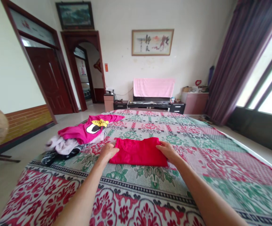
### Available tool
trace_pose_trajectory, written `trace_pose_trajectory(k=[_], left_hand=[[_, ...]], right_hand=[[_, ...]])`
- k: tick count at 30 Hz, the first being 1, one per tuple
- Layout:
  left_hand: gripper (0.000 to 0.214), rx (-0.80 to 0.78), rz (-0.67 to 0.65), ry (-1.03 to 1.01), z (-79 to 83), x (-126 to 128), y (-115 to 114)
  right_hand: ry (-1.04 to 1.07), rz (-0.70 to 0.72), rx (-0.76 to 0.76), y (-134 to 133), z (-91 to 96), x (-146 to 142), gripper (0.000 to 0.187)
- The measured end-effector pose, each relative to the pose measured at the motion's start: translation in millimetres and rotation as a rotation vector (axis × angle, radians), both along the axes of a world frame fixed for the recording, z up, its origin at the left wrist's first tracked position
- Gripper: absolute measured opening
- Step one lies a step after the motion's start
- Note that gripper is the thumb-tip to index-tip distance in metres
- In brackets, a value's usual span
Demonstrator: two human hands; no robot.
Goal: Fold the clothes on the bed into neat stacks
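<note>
A folded red garment (138, 152) lies flat on the patterned bedspread (197, 147) in front of me. My left hand (108, 151) rests on its left edge with the fingers curled over the cloth. At the garment's right edge, my right hand (167, 150) lies with its fingers stretched flat on the fabric. Both arms reach forward over the bed.
A pile of clothes with a pink printed shirt (91, 128) on top sits at the bed's left. Beyond the bed stand a low TV cabinet (150, 106) with a pink cloth over the screen, doorways at the left, curtains and windows at the right.
</note>
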State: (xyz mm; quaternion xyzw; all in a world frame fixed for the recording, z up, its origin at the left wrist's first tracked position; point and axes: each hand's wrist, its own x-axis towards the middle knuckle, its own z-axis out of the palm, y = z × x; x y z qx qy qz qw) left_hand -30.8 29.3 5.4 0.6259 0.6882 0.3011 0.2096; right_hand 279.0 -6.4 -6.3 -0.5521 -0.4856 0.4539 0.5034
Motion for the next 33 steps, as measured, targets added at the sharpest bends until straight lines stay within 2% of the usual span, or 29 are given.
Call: trace_pose_trajectory(k=[7, 12, 15, 18, 22, 25, 29, 33], left_hand=[[0.027, 0.100, 0.025, 0.041, 0.2, 11.5, -12.2], [0.010, 0.195, 0.028, 0.189, 2.6, 17.7, -17.2], [0.018, 0.173, -0.013, 0.255, 5.7, 26.3, -16.4], [0.024, 0.168, -0.061, 0.201, 9.6, 44.5, -13.8], [0.046, 0.204, -0.132, 0.065, 15.2, 85.6, -9.4], [0.062, 0.261, -0.240, 0.007, 19.6, 125.3, -7.5], [0.050, 0.258, -0.412, -0.042, 24.7, 185.7, -9.7], [0.037, 0.178, -0.505, -0.008, 27.6, 249.2, -19.5]], right_hand=[[-0.020, -0.029, 0.053, 2.4, -8.1, -2.2, 0.022], [0.047, -0.091, 0.070, 2.8, -11.3, -0.3, 0.030], [0.114, -0.093, 0.078, 1.9, -9.2, 9.3, 0.033], [0.129, -0.117, 0.106, -0.2, -5.2, 29.0, 0.031], [0.088, -0.205, 0.127, -6.2, -0.6, 69.7, 0.029], [0.010, -0.277, 0.113, -15.4, 2.1, 108.2, 0.031], [-0.216, -0.436, 0.088, -32.9, 5.3, 165.1, 0.037], [-0.430, -0.609, 0.031, -51.0, 7.8, 220.0, 0.039]])
